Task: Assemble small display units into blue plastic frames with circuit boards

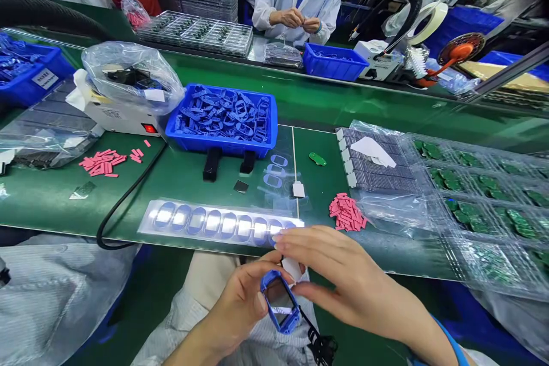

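Note:
My left hand (234, 303) is closed around a blue plastic watch case (289, 323) with a dark rectangular window, held tilted above my lap. Over it reaches my right hand (347, 277), its fingers stretched out and the thumb apart. A small white piece (291, 269) shows between the two hands, behind the case; which hand touches it I cannot tell. Below the case hangs a black strap (321, 349). My right fingertips overlap the end of a sheet of oval clear stickers (213, 223) at the bench edge; whether they touch it is unclear.
A blue bin (178, 140) of blue plastic frames stands mid-bench. Pink strips (346, 211), a stack of grey parts (381, 163) and trays of green circuit boards (484, 183) lie to the right. A black cable (124, 200) loops at left. A co-worker (295, 0) sits opposite.

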